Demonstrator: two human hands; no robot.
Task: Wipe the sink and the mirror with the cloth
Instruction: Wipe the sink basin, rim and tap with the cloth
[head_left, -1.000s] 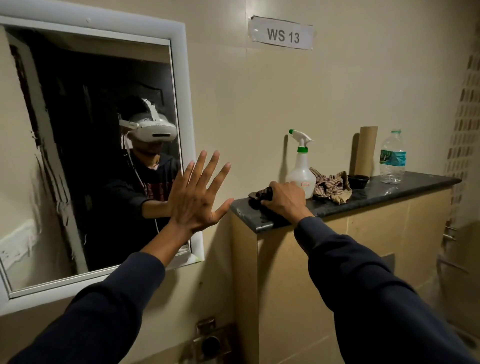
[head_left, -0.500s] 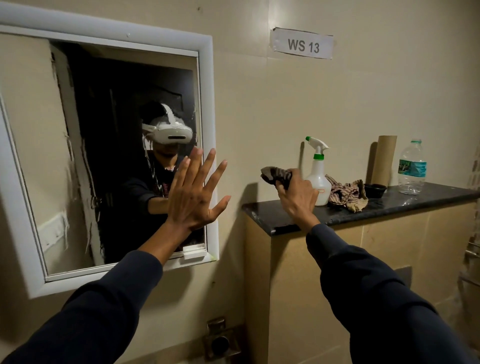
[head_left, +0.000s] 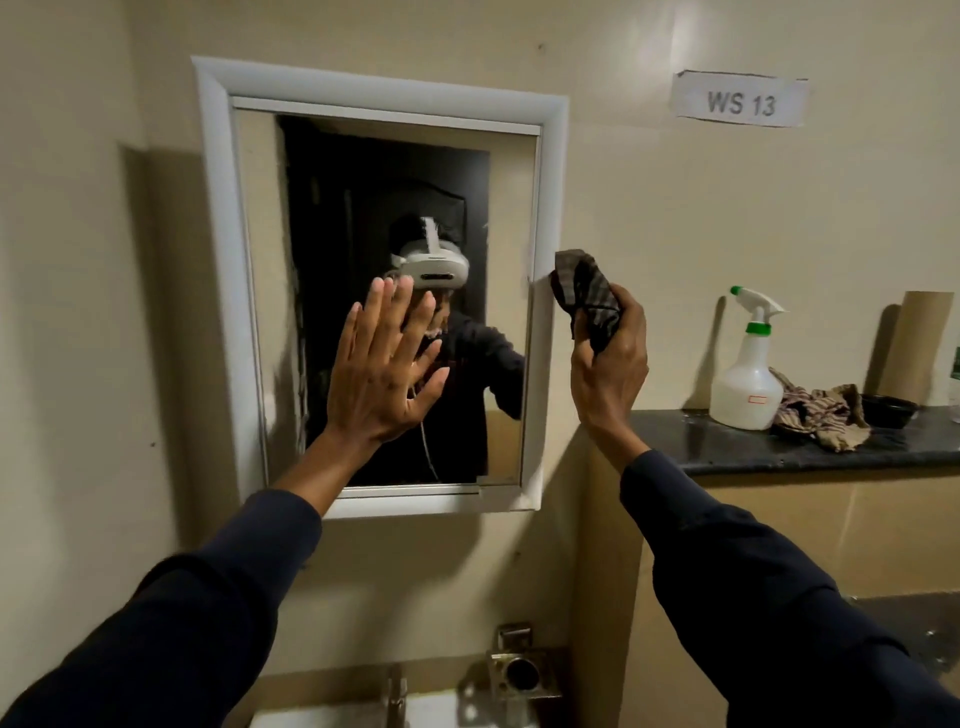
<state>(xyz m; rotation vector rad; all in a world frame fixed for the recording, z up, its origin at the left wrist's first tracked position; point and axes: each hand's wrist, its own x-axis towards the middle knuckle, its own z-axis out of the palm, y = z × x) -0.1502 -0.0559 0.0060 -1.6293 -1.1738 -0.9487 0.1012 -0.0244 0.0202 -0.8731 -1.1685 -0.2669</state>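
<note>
A white-framed mirror (head_left: 249, 291) hangs on the beige wall in front of me. My left hand (head_left: 382, 371) is raised in front of the glass with its fingers straight and spread; whether it touches the glass I cannot tell. My right hand (head_left: 610, 364) grips a dark checked cloth (head_left: 584, 291), bunched up, at the mirror's right frame edge. The top of the white sink (head_left: 332, 717) and a tap (head_left: 396, 691) show at the bottom edge of the view.
A dark stone counter (head_left: 753, 452) stands to the right. On it are a white spray bottle (head_left: 745, 364) with a green collar, a second striped cloth (head_left: 821, 410), a small dark bowl (head_left: 888, 409) and a cardboard tube (head_left: 914, 343). A metal fitting (head_left: 519, 670) sits on the wall below.
My right hand lifted the dark cloth off the counter and carried it left and up to the mirror's right edge. The view turned left toward the mirror. My left hand stayed raised.
</note>
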